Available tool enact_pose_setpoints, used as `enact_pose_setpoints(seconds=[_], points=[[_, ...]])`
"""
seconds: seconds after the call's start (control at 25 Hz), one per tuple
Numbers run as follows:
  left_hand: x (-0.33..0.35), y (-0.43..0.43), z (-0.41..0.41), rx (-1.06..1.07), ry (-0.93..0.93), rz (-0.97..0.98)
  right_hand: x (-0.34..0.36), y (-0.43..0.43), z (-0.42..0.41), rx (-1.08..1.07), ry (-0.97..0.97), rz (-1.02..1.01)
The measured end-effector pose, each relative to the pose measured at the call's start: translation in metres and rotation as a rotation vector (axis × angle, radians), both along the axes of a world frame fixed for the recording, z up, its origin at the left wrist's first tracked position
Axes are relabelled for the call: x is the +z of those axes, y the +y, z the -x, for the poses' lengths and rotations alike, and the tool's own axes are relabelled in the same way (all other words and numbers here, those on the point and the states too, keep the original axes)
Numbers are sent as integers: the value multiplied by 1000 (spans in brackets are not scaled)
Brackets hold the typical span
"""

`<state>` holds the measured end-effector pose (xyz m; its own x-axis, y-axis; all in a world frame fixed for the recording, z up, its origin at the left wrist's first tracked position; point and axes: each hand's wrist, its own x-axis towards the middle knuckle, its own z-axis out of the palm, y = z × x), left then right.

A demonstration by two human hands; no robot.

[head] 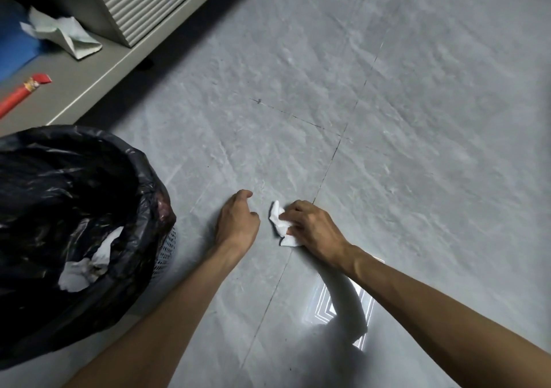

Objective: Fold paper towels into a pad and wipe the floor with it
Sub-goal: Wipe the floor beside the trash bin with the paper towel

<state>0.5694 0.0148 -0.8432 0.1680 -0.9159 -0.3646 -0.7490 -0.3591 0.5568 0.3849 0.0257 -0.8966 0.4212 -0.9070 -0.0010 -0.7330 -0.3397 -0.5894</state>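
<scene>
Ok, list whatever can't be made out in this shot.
Head view:
- paper towel pad: mostly under the right hand; folds and underside hidden.
- left hand: fingertips curled under, contact with the floor unclear.
- bin: black liner shadows its contents.
- red stick: cut off by left edge.

The floor (417, 119) is grey tile with a stone-like pattern, smooth and glossy; right of the bin it mirrors a bright patch of light. The bin (165, 250) has a white wall full of small holes; whether it is plastic or metal cannot be told. Its bag (59, 179) is thin black plastic, shiny and heavily creased. Inside the bin lies crumpled paper (77, 274), white and matt. Right of the bin, the paper pad (278, 219) gripped by the right hand (313, 226) is white, matt and wrinkled. Behind the bin, the ledge (98, 71) is smooth and matt, and the panel (143, 3) above it is ribbed. On the ledge lies 1 creased matt paper sheet (65, 34).
</scene>
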Motion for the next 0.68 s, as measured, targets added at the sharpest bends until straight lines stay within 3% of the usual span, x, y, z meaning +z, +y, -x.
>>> enact_pose_setpoints(seconds=[0.24,0.4,0.44,0.6,0.68], points=[[-3,3,0,-3,8,-2,11,3,38,392,201,100],[-5,4,2,7,16,7,19,7,100,-153,127,76],[-5,3,3,9,19,9,18,12,98,-187,117,64],[-4,0,1,35,27,11,13,14,14,185,-22,-49],[-1,-2,-4,47,23,17,14,-16,-19,85,-77,-43]])
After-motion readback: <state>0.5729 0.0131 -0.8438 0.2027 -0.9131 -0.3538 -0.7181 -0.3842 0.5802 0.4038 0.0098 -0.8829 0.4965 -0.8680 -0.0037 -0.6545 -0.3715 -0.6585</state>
